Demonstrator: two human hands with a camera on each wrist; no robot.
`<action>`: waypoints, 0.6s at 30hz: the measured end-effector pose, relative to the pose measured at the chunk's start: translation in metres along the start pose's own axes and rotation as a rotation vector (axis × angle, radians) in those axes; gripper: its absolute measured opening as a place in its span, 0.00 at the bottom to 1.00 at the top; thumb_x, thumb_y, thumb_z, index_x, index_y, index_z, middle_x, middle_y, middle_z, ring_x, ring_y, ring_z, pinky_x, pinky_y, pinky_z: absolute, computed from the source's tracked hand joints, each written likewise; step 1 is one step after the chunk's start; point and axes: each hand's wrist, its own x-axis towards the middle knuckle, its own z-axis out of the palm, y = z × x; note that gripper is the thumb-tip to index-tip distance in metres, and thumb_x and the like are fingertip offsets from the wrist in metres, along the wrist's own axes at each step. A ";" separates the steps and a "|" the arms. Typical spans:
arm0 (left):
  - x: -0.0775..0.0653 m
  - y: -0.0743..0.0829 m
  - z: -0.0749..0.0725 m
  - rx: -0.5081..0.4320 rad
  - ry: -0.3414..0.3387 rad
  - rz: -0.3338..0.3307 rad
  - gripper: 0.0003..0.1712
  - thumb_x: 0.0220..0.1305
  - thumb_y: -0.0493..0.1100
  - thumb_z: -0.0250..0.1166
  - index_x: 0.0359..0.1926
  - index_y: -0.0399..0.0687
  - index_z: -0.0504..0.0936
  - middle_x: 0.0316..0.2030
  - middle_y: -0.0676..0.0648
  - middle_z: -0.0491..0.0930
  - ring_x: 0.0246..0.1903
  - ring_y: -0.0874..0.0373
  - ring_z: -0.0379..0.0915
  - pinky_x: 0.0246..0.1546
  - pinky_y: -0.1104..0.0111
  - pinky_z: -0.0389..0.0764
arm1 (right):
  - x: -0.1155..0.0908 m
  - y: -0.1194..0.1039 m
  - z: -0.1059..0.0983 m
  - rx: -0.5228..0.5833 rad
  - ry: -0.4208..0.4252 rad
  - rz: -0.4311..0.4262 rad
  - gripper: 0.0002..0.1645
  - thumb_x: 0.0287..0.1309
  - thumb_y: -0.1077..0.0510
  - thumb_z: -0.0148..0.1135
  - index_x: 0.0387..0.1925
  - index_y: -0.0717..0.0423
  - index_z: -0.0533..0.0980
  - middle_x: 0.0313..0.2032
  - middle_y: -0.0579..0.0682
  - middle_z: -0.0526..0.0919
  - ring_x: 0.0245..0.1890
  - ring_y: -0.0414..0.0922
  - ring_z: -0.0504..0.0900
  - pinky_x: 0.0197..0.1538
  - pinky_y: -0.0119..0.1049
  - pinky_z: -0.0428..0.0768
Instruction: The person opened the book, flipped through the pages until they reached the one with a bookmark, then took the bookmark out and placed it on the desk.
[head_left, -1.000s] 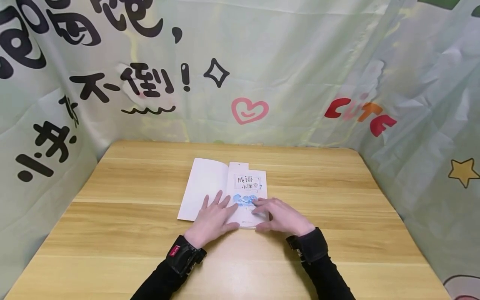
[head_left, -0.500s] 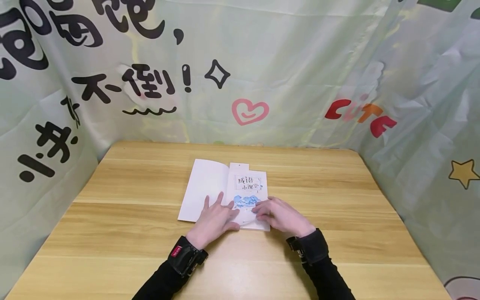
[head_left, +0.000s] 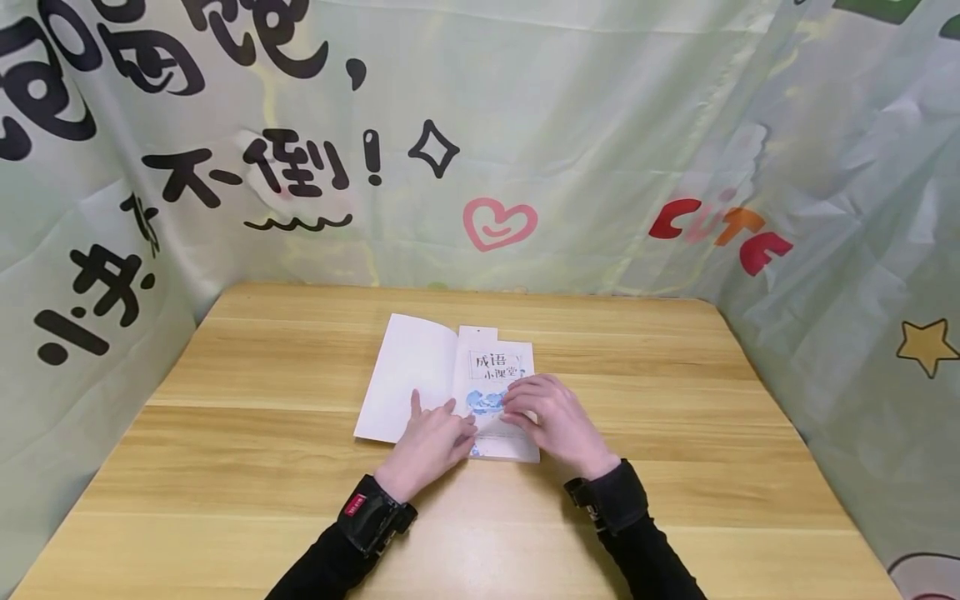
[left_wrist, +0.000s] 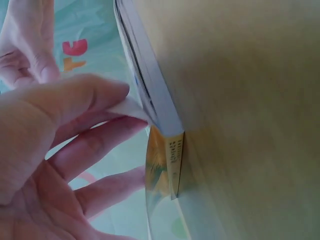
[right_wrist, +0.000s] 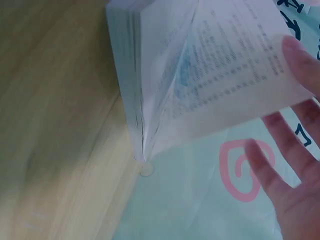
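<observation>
An open book [head_left: 408, 367] lies on the table, a blank leaf on its left and a title page [head_left: 493, 362] with blue artwork on its right. My left hand [head_left: 429, 442] is at the lower middle of the book; in the left wrist view its thumb and index finger pinch a white page [left_wrist: 131, 109] near the spine's lower end. The right hand [head_left: 555, 417] holds the outer corner of a lifted page [right_wrist: 235, 65] between thumb and fingers. Printed text shows on that page's underside in the right wrist view. More pages lie beneath it.
The wooden table [head_left: 675, 375] extends around the book. A pale printed cloth [head_left: 600, 150] hangs behind and at both sides. A small white tab [head_left: 477, 333] sticks out above the title page. Both wrists wear black bands.
The right hand has moved slightly up and lifted the lower right part of the title page, baring the page below. The left hand's spread fingers have drawn in.
</observation>
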 end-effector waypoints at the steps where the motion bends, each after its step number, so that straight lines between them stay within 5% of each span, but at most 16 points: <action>1: 0.000 0.000 0.001 0.002 0.011 -0.004 0.07 0.58 0.45 0.64 0.34 0.55 0.89 0.43 0.50 0.86 0.53 0.44 0.75 0.53 0.25 0.52 | 0.000 0.000 0.001 -0.003 0.024 -0.008 0.06 0.41 0.60 0.75 0.26 0.54 0.84 0.35 0.50 0.87 0.44 0.48 0.80 0.52 0.51 0.78; 7: 0.003 0.000 0.004 -0.043 0.139 -0.064 0.11 0.58 0.42 0.64 0.19 0.54 0.81 0.18 0.55 0.80 0.29 0.55 0.81 0.52 0.27 0.60 | 0.003 -0.003 0.003 -0.008 0.178 -0.011 0.18 0.42 0.62 0.74 0.38 0.61 0.81 0.46 0.56 0.81 0.51 0.52 0.75 0.56 0.49 0.75; 10: 0.006 0.000 0.002 -0.094 0.221 -0.114 0.06 0.58 0.39 0.65 0.25 0.49 0.83 0.17 0.52 0.79 0.25 0.55 0.79 0.52 0.31 0.65 | 0.003 -0.003 0.003 -0.002 0.202 0.041 0.23 0.43 0.62 0.74 0.44 0.63 0.78 0.46 0.55 0.79 0.49 0.50 0.75 0.54 0.46 0.77; 12: 0.006 -0.001 -0.001 -0.124 0.265 -0.140 0.05 0.58 0.37 0.65 0.35 0.43 0.86 0.22 0.48 0.83 0.29 0.52 0.81 0.52 0.34 0.68 | 0.002 -0.003 0.004 0.011 0.164 0.080 0.22 0.45 0.61 0.73 0.44 0.62 0.77 0.44 0.53 0.78 0.47 0.48 0.75 0.51 0.45 0.79; 15: 0.006 -0.003 -0.005 -0.159 0.301 -0.163 0.17 0.58 0.36 0.65 0.50 0.39 0.83 0.29 0.43 0.85 0.32 0.50 0.81 0.49 0.41 0.75 | -0.001 -0.004 0.006 0.027 0.031 0.132 0.22 0.49 0.58 0.72 0.45 0.59 0.76 0.45 0.51 0.77 0.47 0.46 0.75 0.50 0.46 0.79; 18: 0.005 -0.006 -0.009 -0.180 0.332 -0.175 0.24 0.59 0.36 0.65 0.58 0.39 0.77 0.30 0.40 0.84 0.30 0.49 0.80 0.35 0.50 0.83 | -0.004 -0.003 0.008 0.030 -0.140 0.179 0.28 0.51 0.54 0.70 0.53 0.58 0.74 0.53 0.52 0.75 0.54 0.47 0.73 0.56 0.48 0.76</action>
